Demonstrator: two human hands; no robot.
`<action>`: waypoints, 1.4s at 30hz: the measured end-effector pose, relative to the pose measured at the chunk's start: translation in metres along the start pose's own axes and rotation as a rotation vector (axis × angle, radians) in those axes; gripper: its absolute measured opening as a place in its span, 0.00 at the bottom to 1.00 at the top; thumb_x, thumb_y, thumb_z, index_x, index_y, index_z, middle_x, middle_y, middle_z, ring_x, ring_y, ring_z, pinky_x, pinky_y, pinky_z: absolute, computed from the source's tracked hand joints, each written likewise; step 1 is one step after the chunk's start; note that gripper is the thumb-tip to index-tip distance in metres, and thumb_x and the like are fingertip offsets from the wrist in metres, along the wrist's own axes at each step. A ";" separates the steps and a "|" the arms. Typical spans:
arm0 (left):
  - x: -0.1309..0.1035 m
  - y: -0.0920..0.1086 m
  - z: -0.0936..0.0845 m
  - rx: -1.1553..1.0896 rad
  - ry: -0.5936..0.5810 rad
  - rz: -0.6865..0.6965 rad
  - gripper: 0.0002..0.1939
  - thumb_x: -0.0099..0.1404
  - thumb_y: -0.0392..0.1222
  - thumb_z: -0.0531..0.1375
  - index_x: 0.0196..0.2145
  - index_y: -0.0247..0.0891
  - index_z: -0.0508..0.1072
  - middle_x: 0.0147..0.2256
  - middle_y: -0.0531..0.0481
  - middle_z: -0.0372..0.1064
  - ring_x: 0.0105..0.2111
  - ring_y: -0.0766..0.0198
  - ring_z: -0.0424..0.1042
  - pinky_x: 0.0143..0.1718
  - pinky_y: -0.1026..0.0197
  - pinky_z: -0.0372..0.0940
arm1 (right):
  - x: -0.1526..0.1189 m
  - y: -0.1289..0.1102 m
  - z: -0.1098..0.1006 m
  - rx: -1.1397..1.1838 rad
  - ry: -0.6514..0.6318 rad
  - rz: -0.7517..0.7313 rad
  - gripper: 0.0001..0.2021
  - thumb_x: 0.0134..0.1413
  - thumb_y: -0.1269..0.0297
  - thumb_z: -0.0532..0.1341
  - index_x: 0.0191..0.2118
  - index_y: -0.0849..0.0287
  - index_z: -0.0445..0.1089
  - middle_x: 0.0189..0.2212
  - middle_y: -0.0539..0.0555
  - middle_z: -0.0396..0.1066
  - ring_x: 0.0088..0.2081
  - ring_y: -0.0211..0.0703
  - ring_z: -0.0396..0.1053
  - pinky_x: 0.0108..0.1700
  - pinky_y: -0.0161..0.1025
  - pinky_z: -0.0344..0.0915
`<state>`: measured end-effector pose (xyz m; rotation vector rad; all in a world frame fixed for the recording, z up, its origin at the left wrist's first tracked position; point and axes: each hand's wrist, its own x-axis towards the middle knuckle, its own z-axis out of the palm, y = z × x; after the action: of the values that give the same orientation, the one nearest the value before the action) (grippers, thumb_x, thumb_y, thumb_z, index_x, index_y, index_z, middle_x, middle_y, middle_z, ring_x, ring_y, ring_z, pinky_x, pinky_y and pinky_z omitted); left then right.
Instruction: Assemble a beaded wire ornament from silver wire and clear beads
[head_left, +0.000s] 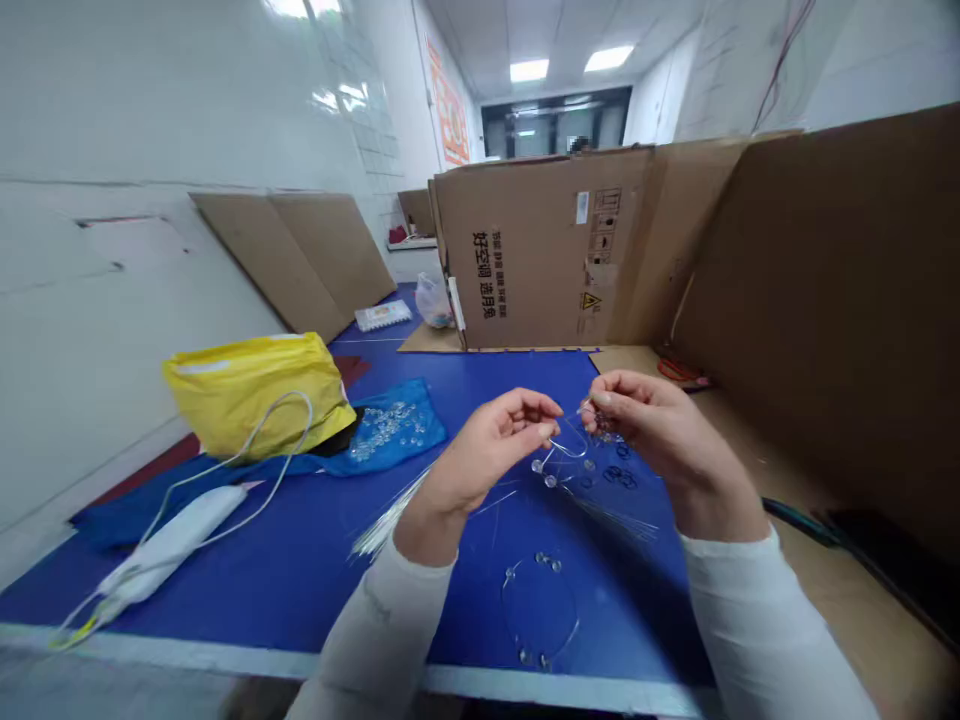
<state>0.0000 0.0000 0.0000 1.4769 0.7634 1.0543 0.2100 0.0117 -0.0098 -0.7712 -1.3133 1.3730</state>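
My left hand point(474, 455) is closed in a pinch on a thin clear cord point(571, 453), which bends in a loop between my hands. At the cord's right side, my right hand point(660, 425) pinches with thumb and forefinger; small beads seem to show at its fingertips. Clear round beads point(551, 481) lie just below, but I cannot tell whether they are strung on this cord. Nearer the front edge, a beaded cord ring point(576, 605) lies on the blue table point(300, 570). Several small black rings point(620, 477) rest below my right hand.
Clear strands point(386, 520) lie left of my left forearm. Loose clear beads point(386, 428) sit on blue cloth beside a yellow bag point(255, 395). A white power strip point(172, 540) with cable lies front left. Cardboard point(540, 260) walls the back and right; red-handled scissors point(679, 370) lie there.
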 end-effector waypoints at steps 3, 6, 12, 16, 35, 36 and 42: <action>-0.001 -0.002 -0.001 0.025 -0.006 -0.010 0.10 0.62 0.37 0.66 0.41 0.35 0.75 0.37 0.49 0.73 0.39 0.65 0.71 0.44 0.60 0.65 | 0.000 -0.001 0.002 -0.005 0.019 -0.008 0.16 0.45 0.54 0.74 0.30 0.59 0.73 0.26 0.53 0.75 0.27 0.38 0.67 0.32 0.38 0.62; 0.000 -0.005 -0.002 0.035 -0.021 -0.012 0.09 0.60 0.36 0.66 0.40 0.35 0.75 0.37 0.48 0.74 0.40 0.63 0.72 0.46 0.59 0.65 | 0.001 0.000 0.002 0.007 0.022 -0.001 0.15 0.46 0.54 0.73 0.31 0.59 0.73 0.27 0.53 0.75 0.27 0.38 0.67 0.31 0.38 0.62; 0.004 -0.009 -0.002 0.021 -0.014 -0.005 0.07 0.62 0.38 0.65 0.39 0.35 0.77 0.35 0.48 0.75 0.37 0.63 0.73 0.45 0.57 0.66 | 0.001 0.001 0.004 0.013 0.008 0.001 0.15 0.46 0.55 0.74 0.31 0.59 0.73 0.26 0.52 0.74 0.26 0.37 0.68 0.30 0.38 0.63; 0.005 -0.011 -0.004 -0.002 -0.028 0.022 0.09 0.65 0.42 0.64 0.40 0.35 0.78 0.32 0.49 0.74 0.33 0.66 0.71 0.42 0.59 0.65 | 0.000 0.001 0.008 0.003 -0.018 -0.008 0.15 0.46 0.55 0.74 0.32 0.59 0.72 0.25 0.52 0.74 0.26 0.36 0.68 0.30 0.38 0.65; 0.005 -0.014 -0.004 0.059 -0.021 -0.018 0.09 0.63 0.46 0.65 0.35 0.36 0.76 0.30 0.53 0.69 0.28 0.68 0.61 0.33 0.62 0.56 | 0.000 0.003 0.008 -0.089 -0.017 0.014 0.15 0.49 0.52 0.71 0.32 0.58 0.71 0.27 0.54 0.76 0.26 0.39 0.70 0.29 0.39 0.65; 0.004 -0.013 -0.003 0.063 -0.016 -0.012 0.09 0.63 0.45 0.65 0.35 0.36 0.76 0.31 0.52 0.69 0.29 0.68 0.61 0.33 0.61 0.56 | -0.001 0.003 0.008 -0.098 -0.013 0.014 0.15 0.49 0.52 0.71 0.32 0.58 0.71 0.28 0.54 0.76 0.26 0.39 0.70 0.30 0.39 0.65; 0.006 -0.012 -0.004 0.097 -0.020 -0.028 0.07 0.64 0.43 0.63 0.34 0.36 0.76 0.31 0.52 0.69 0.29 0.68 0.60 0.34 0.61 0.55 | -0.001 -0.001 0.009 -0.196 0.049 -0.088 0.12 0.48 0.56 0.71 0.30 0.58 0.73 0.30 0.54 0.75 0.31 0.39 0.68 0.35 0.39 0.65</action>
<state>0.0000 0.0087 -0.0111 1.5526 0.8290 0.9918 0.2019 0.0083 -0.0076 -0.8624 -1.4402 1.1604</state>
